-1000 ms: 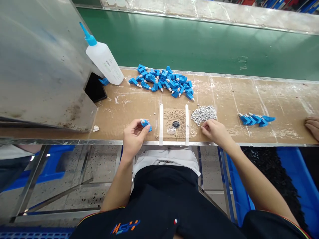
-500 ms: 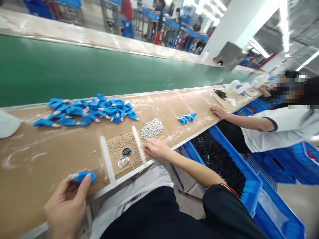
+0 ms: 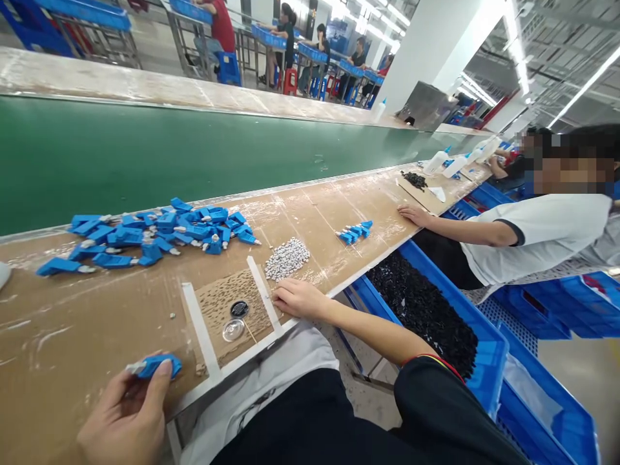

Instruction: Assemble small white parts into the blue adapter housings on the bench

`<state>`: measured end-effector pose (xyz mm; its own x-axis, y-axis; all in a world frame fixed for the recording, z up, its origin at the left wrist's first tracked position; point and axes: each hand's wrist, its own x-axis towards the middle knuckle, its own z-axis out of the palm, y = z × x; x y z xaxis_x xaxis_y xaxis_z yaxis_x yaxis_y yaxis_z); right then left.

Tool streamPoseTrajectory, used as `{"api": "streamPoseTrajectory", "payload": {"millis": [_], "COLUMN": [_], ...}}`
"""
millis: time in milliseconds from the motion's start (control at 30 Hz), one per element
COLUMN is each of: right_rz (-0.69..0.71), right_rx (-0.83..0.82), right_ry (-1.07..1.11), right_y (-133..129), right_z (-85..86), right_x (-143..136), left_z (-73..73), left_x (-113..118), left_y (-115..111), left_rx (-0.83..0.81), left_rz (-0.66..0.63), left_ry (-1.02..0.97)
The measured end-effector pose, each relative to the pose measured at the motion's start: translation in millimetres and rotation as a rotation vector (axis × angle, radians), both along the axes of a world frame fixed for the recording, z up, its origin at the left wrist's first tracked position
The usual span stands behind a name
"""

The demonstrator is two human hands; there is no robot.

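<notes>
A factory: green conveyor belt [image 3: 194, 148], seated workers [image 3: 223, 29]

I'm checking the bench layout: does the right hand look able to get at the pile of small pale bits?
Probably yes: the right hand is just beside the pile of small pale bits, and nothing seems to stand between them.

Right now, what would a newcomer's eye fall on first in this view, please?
First, probably, the heap of blue parts on the bench, along the green strip. Then the left hand, holding one blue part, and the right hand near the white bits. Farther right, a blue bin of black pieces stands below the bench edge.
</notes>
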<state>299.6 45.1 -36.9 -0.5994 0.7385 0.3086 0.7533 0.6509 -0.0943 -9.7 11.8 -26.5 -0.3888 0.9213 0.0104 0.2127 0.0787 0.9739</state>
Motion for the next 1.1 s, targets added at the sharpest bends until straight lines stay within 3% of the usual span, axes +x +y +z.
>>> {"api": "streamPoseTrajectory", "payload": {"millis": [100, 167, 400, 733, 900, 1000, 1100], "right_rz": [-0.014, -0.039, -0.142, -0.108, -0.154, -0.190, -0.122], "right_rx": [-0.003, -0.028, -0.066, -0.097, -0.091, -0.082, -0.083], "right_ry": [0.091, 0.156, 0.258, 0.303, 0.336, 0.364, 0.419], "right_y": [-3, -4, -8, -10, -8, -3, -11], "right_z": [1.3, 0.9, -1.3, 2.3, 2.1, 9.7, 23.8], "right_x": [-1, -1, -2, -5, -4, -3, -10], "left_z": [18.1, 21.7, 16.5, 19.5, 15.6, 16.7, 26.3], "left_x": [8, 10, 8, 9, 8, 7, 10], "left_y": [0, 3, 6, 5, 6, 14, 14], "left_rx": [-0.083, -0.109, -0.156, -0.151, -0.152, -0.136, -0.128], "left_rz": [0.090, 0.099, 0.062, 0.019, -0.025, -0.052, -0.086], "left_ry": [-0.089, -0.124, -0.063, -0.043, -0.046, -0.057, -0.109]}}
